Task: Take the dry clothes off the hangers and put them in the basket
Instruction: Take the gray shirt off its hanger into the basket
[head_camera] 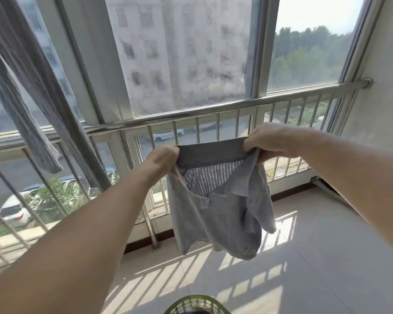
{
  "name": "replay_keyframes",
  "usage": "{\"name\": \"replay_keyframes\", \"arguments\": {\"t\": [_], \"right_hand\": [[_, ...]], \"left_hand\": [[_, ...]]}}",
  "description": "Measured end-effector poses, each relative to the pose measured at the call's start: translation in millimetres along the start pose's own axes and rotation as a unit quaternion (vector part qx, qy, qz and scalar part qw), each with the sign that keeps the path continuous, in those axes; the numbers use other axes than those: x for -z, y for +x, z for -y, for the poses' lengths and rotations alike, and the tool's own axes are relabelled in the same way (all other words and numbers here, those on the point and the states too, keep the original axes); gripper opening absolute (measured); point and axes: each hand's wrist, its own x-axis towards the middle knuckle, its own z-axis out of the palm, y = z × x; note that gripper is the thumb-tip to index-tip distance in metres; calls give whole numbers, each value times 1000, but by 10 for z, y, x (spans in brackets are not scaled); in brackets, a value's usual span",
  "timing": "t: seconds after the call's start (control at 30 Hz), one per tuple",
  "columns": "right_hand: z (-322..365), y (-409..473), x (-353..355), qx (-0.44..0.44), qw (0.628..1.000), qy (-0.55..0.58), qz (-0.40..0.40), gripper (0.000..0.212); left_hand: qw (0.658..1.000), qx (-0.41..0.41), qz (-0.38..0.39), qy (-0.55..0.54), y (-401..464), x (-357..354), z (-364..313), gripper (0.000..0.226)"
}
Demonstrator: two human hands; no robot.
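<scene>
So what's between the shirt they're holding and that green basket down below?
In the head view, nothing: only bare tiled floor striped with sunlight shows between the grey shirt and the green basket at the bottom edge.

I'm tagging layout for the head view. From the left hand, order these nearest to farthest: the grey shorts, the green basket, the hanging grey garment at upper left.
1. Grey shorts: gripped by the left hand at the waistband, with the right hand on the other end.
2. Hanging grey garment: up and to the left, against the railing.
3. Green basket: on the floor at the bottom edge, well below the hands.

Two garments [218, 200]; one basket [196, 304]
</scene>
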Motion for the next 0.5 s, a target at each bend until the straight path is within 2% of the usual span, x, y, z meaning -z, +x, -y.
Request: {"name": "replay_keyframes", "arguments": {"t": [0.1,0.17,0.3,0.4,0.47,0.5], "right_hand": [[-63,-64,80,0,988,-23,152,29],[-101,-94,66,15,982,-72,175,33],[-144,-77,-24,56,987,-128,79,25],[-123,-69,-68,61,994,-87,27,9],[-99,-83,-80,74,992,-105,2,13],[-93,-84,-79,81,990,-112,-8,17]], "left_hand": [[999,20,37,-21,-8,29,103,27],[998,35,33,-43,-27,60,166,29],[984,65,84,-146,-112,100,196,26],[961,73,171,-205,-151,204,236,47],[940,65,238,-234,-187,299,271,53],[928,61,259,-260,-208,329,277,45]]}}
